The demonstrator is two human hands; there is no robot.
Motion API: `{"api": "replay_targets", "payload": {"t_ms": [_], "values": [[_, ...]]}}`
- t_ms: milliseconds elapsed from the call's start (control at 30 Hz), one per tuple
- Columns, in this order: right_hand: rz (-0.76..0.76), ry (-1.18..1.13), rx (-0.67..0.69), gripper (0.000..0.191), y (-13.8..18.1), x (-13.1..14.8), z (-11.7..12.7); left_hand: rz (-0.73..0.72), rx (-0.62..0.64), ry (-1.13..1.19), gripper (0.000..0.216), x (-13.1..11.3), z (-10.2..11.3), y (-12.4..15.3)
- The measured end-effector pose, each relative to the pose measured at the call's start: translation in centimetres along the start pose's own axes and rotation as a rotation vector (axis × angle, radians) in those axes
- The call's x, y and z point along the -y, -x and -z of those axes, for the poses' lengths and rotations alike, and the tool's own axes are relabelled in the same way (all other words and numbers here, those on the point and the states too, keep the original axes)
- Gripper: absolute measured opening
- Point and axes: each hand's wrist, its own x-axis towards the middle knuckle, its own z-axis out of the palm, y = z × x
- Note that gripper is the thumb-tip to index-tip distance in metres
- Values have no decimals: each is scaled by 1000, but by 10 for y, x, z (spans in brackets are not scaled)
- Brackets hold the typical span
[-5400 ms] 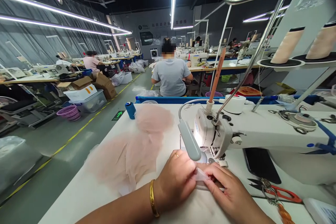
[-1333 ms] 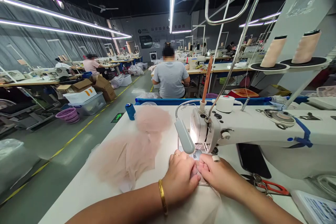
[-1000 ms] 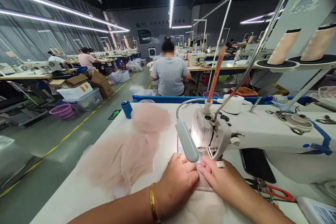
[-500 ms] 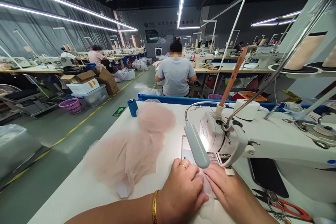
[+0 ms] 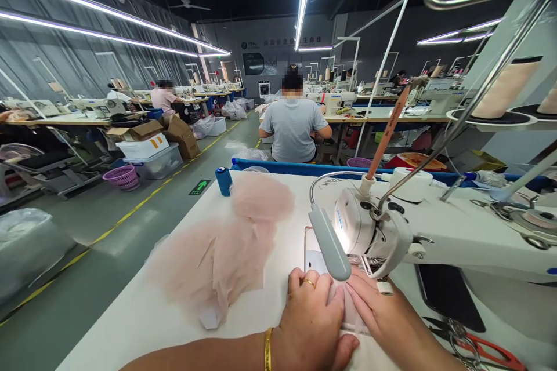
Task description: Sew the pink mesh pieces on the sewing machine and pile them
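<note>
My left hand [image 5: 314, 320], with a gold ring and bangle, lies flat on a small piece of pale pink sheer fabric [image 5: 351, 317] at the table's near edge. My right hand [image 5: 383, 317] lies beside it, fingers stretched out on the same piece and pointing at the presser foot. Both hands sit just in front of the needle area of the white sewing machine [image 5: 435, 232]. Its grey lamp [image 5: 329, 243] hangs over my left fingers. The needle itself is hidden behind the lamp and the machine head.
A heap of pink tulle [image 5: 221, 246] lies left of my hands, with a blue thread spool [image 5: 224, 180] behind it. Red-handled scissors [image 5: 487, 351] and a black phone [image 5: 448, 295] lie to the right under the machine arm. A person in grey [image 5: 293, 127] sits ahead.
My hands went from pinching and folding the small piece to lying flat on it close under the presser foot. The view has shifted a little left and down.
</note>
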Motion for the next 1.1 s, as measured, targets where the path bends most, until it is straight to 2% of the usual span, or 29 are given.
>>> {"api": "replay_targets", "payload": {"t_ms": [233, 467, 667, 767, 867, 933, 967, 1033, 1067, 1100], "values": [[-18, -30, -41, 39, 1, -3, -5, 22, 51, 64, 49, 0, 2, -1], [-103, -161, -22, 40, -7, 4, 2, 26, 56, 87, 45, 1, 7, 1], [-96, -149, 8, 38, -6, 4, 5, 33, 87, 130, 43, 4, 11, 0], [-39, -141, 31, 34, 0, 3, 12, 40, 107, 179, 41, 6, 16, 0], [110, -223, 129, 23, 8, 6, 19, 40, 128, 245, 28, 11, 22, -1], [216, -305, 200, 37, 11, 10, 23, 39, 134, 288, 19, 16, 24, -3], [249, -334, 222, 38, 11, 12, 25, 38, 132, 309, 20, 19, 23, -5], [240, -363, 221, 19, 11, 14, 30, 34, 128, 349, 32, 25, 21, -8], [192, -381, 211, 11, 10, 13, 33, 34, 130, 366, 40, 29, 20, -11], [115, -410, 196, 12, 10, 12, 35, 37, 137, 378, 46, 32, 18, -13]]}}
